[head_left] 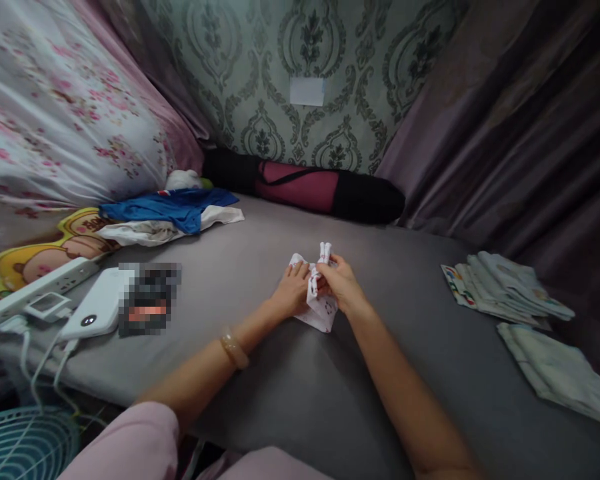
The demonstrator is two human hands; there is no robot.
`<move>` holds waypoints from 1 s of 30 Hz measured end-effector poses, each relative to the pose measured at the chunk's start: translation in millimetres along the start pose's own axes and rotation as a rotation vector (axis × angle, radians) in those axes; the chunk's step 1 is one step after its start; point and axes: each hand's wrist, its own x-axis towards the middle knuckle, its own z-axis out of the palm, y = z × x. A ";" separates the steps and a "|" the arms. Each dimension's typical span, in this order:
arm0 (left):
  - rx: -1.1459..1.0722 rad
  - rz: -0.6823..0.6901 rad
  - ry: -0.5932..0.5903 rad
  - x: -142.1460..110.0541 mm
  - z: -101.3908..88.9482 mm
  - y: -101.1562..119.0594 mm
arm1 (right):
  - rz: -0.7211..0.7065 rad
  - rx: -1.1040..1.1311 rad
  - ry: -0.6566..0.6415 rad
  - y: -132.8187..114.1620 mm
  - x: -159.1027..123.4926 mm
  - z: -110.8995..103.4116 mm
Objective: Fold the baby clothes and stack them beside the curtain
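Observation:
A small white cloth garment (323, 315) with a sparse reddish print lies partly folded on the grey bed sheet, in the middle of the head view. My left hand (293, 288) rests on its left side, fingers stretched out over the fabric. On the other side, my right hand (341, 283) pinches a gathered, rolled-looking edge of the garment (325, 251) between thumb and fingers, lifting it upright. Both hands hide part of the cloth, so its exact kind is unclear. A pale bangle (234, 348) circles my left wrist.
Folded cloths (513, 283) are stacked at right, with another folded cloth (555, 367) nearer. At left lie a white power bank (100, 303), a power strip (40, 293) with cables, and a blue garment (173, 208). A black-and-maroon long bag (300, 188) lies along the wall.

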 end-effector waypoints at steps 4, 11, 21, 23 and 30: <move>-0.123 -0.210 0.138 -21.2 -16.0 -39.2 | -0.011 -0.104 -0.019 15.2 14.2 25.0; -0.351 -0.436 0.211 -34.8 -14.9 -55.0 | -0.056 -0.297 0.021 43.9 40.6 50.0; -0.431 -0.494 0.270 -39.1 -19.9 -49.1 | -0.035 -0.339 -0.185 44.9 36.7 41.2; -0.375 -0.499 0.301 -42.7 -14.3 -49.3 | -0.114 -0.387 -0.173 39.0 33.8 27.4; -0.282 -0.453 0.321 -49.8 -4.5 -49.6 | -0.722 -1.060 -0.075 33.6 35.9 -19.2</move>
